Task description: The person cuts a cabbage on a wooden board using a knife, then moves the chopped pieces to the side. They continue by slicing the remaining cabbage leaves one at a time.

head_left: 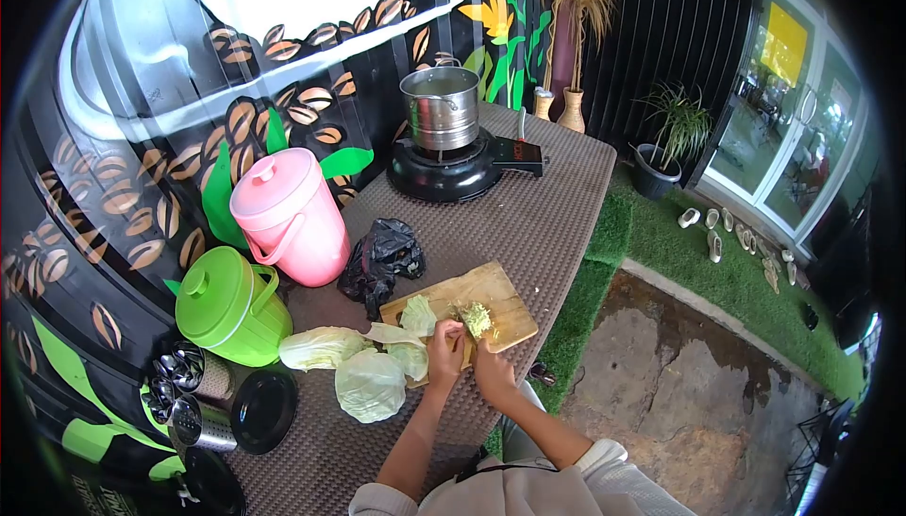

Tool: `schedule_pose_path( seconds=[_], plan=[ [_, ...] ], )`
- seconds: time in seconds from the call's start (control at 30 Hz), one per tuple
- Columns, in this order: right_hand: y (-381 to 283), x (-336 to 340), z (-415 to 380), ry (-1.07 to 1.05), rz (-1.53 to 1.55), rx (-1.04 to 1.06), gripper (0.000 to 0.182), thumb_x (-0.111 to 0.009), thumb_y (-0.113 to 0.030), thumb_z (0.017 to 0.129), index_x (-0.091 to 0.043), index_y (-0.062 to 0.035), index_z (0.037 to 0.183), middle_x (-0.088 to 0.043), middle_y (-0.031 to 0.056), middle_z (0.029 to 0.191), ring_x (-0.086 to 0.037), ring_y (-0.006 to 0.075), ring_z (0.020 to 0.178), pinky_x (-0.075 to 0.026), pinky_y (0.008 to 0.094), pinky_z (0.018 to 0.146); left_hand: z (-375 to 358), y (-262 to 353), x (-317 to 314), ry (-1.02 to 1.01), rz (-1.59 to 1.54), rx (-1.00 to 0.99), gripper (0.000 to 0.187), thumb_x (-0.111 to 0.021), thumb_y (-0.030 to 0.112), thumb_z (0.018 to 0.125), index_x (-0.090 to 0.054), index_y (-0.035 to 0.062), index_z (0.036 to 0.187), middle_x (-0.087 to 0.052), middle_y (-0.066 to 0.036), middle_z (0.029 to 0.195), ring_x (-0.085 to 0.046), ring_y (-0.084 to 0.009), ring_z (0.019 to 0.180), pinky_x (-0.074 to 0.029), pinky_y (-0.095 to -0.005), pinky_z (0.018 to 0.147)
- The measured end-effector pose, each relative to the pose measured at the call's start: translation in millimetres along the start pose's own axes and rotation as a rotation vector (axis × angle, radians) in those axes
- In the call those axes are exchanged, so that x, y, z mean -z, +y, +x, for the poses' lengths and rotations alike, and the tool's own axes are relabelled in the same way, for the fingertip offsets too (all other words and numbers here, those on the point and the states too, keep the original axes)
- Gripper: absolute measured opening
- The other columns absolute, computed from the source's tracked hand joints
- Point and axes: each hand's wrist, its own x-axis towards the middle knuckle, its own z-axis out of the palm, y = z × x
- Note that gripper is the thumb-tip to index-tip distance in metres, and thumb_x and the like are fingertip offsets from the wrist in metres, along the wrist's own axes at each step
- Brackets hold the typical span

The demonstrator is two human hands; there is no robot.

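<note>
A wooden cutting board [514, 313] lies near the table's right edge, with a small heap of shredded cabbage [477, 319] on it. My right hand [494, 372] is closed just below the heap on what looks like a knife, its blade mostly hidden by shreds and fingers. Beside it, my left hand [444, 354] has its fingers curled together at the heap's near side; whatever they pinch is hidden. Loose cabbage leaves [406, 351] overlap the board's left side. Left of them sit a pale cabbage piece [323, 348] and a rounded cabbage piece [370, 387].
A black plastic bag [381, 266] lies behind the board. Farther back, a steel pot [441, 110] stands on a portable gas stove [444, 171]. Pink [294, 219] and green [234, 308] lidded jugs line the wall, near a black plate [264, 411] and a utensil holder [203, 424].
</note>
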Motion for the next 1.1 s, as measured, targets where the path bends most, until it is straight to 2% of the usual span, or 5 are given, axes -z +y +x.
schedule_pose_path(
  seconds=[0.17,0.5,0.77,1.0,1.1],
  plan=[
    [5.8,9.4,15.5,-0.044,0.006,0.027,0.029,-0.049,-0.017,0.09,-0.041,-0.0006,0.112,-0.066,0.0256,0.083,-0.067,0.0421,0.079,-0.054,0.0507,0.067,2.7,2.4,-1.3,0.079,0.525,-0.19,0.029,-0.065,-0.002,0.076,-0.057,0.0021,0.104,-0.059,-0.013,0.099,-0.057,-0.0302,0.096,-0.047,-0.038,0.083],
    [1.7,3.3,6.8,-0.005,0.033,0.037,0.025,-0.047,-0.02,0.092,-0.042,-0.0007,0.107,-0.066,0.0263,0.08,-0.066,0.0436,0.077,-0.054,0.0519,0.066,1.2,2.7,1.1,0.009,0.348,-0.053,0.029,-0.064,0.002,0.082,-0.059,0.0041,0.11,-0.064,-0.014,0.089,-0.063,-0.0309,0.084,-0.05,-0.0396,0.077],
    [2.0,2.1,7.7,0.027,0.015,0.067,0.026,-0.048,-0.02,0.091,-0.041,-0.0008,0.109,-0.066,0.0252,0.076,-0.067,0.0417,0.074,-0.055,0.0495,0.062,-0.6,-10.0,-2.0,0.02,0.223,-0.033,0.043,-0.06,-0.001,0.083,-0.053,0.0042,0.125,-0.067,-0.015,0.101,-0.065,-0.0289,0.092,-0.053,-0.036,0.081],
    [2.4,1.3,19.2,0.01,-0.006,0.082,0.03,-0.051,-0.019,0.091,-0.042,0.0002,0.112,-0.066,0.0246,0.079,-0.067,0.0411,0.076,-0.055,0.0483,0.065,-0.5,4.9,0.7,-0.009,0.191,-0.039,0.039,-0.059,0.0,0.083,-0.055,0.0031,0.121,-0.065,-0.017,0.106,-0.063,-0.0317,0.094,-0.051,-0.0388,0.082],
    [3.7,19.1,18.8,-0.053,-0.032,0.081,0.03,-0.049,-0.021,0.092,-0.042,0.0005,0.111,-0.066,0.0248,0.081,-0.067,0.0414,0.078,-0.054,0.0498,0.066,1.4,3.9,1.4,0.064,0.455,-0.239,0.034,-0.061,-0.004,0.078,-0.061,0.0031,0.111,-0.064,-0.015,0.098,-0.058,-0.0304,0.098,-0.047,-0.0384,0.087]
  ],
)
